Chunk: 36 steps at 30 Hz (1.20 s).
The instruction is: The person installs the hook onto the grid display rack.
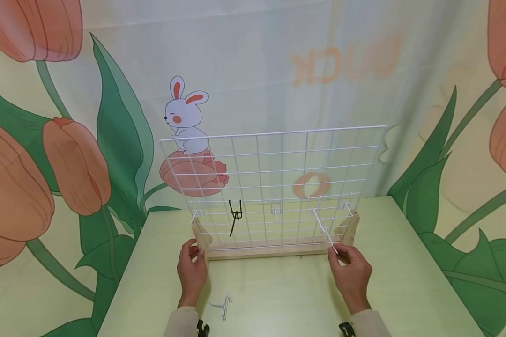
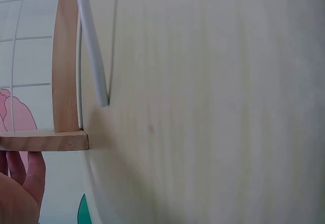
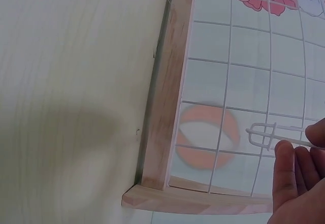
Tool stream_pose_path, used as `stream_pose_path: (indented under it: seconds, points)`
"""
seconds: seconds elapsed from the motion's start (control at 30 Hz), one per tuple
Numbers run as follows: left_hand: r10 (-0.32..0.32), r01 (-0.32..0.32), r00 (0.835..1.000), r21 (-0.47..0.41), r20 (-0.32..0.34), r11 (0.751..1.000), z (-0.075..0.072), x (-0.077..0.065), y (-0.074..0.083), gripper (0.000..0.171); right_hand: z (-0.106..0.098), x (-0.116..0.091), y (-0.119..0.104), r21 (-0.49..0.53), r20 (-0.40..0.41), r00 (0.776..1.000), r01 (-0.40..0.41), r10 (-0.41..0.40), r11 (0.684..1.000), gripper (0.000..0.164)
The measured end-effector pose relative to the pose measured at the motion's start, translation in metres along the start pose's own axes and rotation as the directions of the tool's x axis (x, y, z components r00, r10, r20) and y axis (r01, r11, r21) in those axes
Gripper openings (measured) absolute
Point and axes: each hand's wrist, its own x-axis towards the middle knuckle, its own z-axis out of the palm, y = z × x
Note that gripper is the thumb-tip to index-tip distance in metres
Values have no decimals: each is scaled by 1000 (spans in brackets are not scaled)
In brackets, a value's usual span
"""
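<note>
A white wire grid [image 1: 274, 134] stands upright in a wooden stand [image 1: 270, 252] on the table. With thumb and fingers my right hand [image 1: 351, 271] pinches the free end of a white wire hook [image 1: 323, 227]. In the right wrist view, the looped base of this hook [image 3: 273, 132] overlaps the grid wires. My left hand [image 1: 192, 274] is at the stand's left end, its bent fingertips [image 2: 35, 165] touching the outer side of the wooden foot [image 2: 45, 142]. A black hook [image 1: 236, 215] hangs on the grid, left of the middle.
A loose white hook [image 1: 225, 308] lies on the table [image 1: 270, 299] in front of the stand, right of my left hand. Small white hooks, one near the middle [image 1: 276, 211], sit along the grid's lower part. A printed curtain [image 1: 253, 70] hangs behind.
</note>
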Motion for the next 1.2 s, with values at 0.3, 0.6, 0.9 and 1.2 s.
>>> stream_pose_path:
  seconds: [0.3,0.6,0.9,1.2]
  points:
    - [10,-10,1000,5,5,1000,-1,2,-3,38,-3,-9,5,-3,2,999,-53,53,999,13]
    - [13,-13,1000,7,6,1000,0,3,-4,38,0,-35,-4,5,104,968,-230,228,973,13]
    - [12,-12,1000,8,1,1000,-1,3,-2,38,19,-63,-28,22,235,922,-321,307,947,12]
    - [17,-17,1000,-1,-1,1000,0,1,-3,38,47,-101,-62,38,483,844,-288,235,957,16]
